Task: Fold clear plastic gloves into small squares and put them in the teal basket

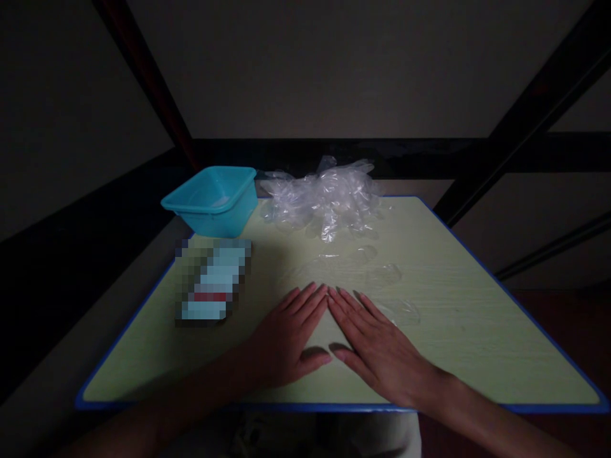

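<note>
My left hand (291, 337) lies flat, palm down, on the pale yellow-green table (477, 343), fingers stretched out and holding nothing. Mirroring it, my right hand (375, 343) rests flat with its fingers apart. The index fingertips of both hands meet or nearly meet, and the thumbs point toward each other with a small gap. Just beyond my right hand, a thin clear plastic glove (403, 312) is spread on the tabletop. A heap of crumpled clear plastic gloves (334, 197) sits at the table's far edge.
A turquoise plastic basin (219, 219) stands at the far left corner. Nearer, on the left side, lies a pixelated rectangular object (214, 280). The table has a blue rim. Dark bars and a wall are behind it.
</note>
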`<action>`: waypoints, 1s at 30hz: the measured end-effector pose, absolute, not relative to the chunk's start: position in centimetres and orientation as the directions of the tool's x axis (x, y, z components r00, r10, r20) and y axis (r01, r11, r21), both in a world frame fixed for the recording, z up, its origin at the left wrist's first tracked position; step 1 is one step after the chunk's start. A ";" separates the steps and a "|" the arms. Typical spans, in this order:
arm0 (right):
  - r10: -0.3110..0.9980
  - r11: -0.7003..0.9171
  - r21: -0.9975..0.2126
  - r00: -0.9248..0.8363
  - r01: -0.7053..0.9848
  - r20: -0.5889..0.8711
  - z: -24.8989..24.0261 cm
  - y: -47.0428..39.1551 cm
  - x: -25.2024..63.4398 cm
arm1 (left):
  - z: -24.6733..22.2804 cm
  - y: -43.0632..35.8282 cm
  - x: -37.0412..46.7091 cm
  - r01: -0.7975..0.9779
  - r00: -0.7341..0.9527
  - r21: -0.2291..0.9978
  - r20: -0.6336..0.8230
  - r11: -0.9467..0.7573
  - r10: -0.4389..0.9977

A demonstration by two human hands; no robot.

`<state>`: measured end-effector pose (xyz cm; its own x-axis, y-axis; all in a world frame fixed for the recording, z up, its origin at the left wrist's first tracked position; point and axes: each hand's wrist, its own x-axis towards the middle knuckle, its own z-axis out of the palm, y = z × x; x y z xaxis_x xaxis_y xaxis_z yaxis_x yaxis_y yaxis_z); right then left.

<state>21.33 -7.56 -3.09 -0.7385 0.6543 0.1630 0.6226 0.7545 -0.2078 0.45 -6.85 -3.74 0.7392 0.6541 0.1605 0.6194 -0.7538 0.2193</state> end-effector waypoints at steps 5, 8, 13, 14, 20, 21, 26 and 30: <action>0.546 0.812 -0.355 -0.817 0.462 0.186 -1.6 -8.0 23.8 | -3.3 -6.7 0.2 0.611 0.731 0.257 0.180 -0.749 0.658; 0.510 0.844 -0.316 -0.831 0.434 0.222 -0.8 -8.9 25.9 | -3.1 -6.7 -0.2 0.560 0.726 0.297 0.274 -0.773 0.631; 0.498 0.867 -0.202 -0.808 0.456 0.314 0.2 -9.8 27.8 | -3.0 -6.5 -0.4 0.489 0.674 0.372 0.413 -0.789 0.612; 0.497 0.867 -0.180 -0.813 0.464 0.301 0.4 -9.9 27.7 | -3.0 -6.4 -0.4 0.464 0.679 0.400 0.412 -0.790 0.607; 0.365 0.923 -0.006 -0.873 0.384 0.322 1.0 -9.7 26.4 | -2.1 -5.9 0.2 0.315 0.805 0.500 0.310 -0.807 0.506; 0.340 0.931 0.016 -0.878 0.366 0.337 1.0 -9.7 26.2 | -2.0 -5.8 0.2 0.311 0.812 0.503 0.300 -0.807 0.500; 0.294 0.942 0.054 -0.890 0.332 0.349 0.5 -9.4 25.8 | -2.2 -5.9 0.4 0.319 0.808 0.501 0.299 -0.804 0.507; 0.292 0.934 0.083 -0.874 0.349 0.387 0.0 -9.3 25.8 | -2.1 -5.9 0.3 0.331 0.803 0.504 0.295 -0.798 0.519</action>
<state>25.76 -9.27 0.04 -0.8744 0.2923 0.3872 0.3488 0.9335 0.0830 0.34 -5.93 -2.11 0.8026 0.5187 0.2947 0.3306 -0.7979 0.5041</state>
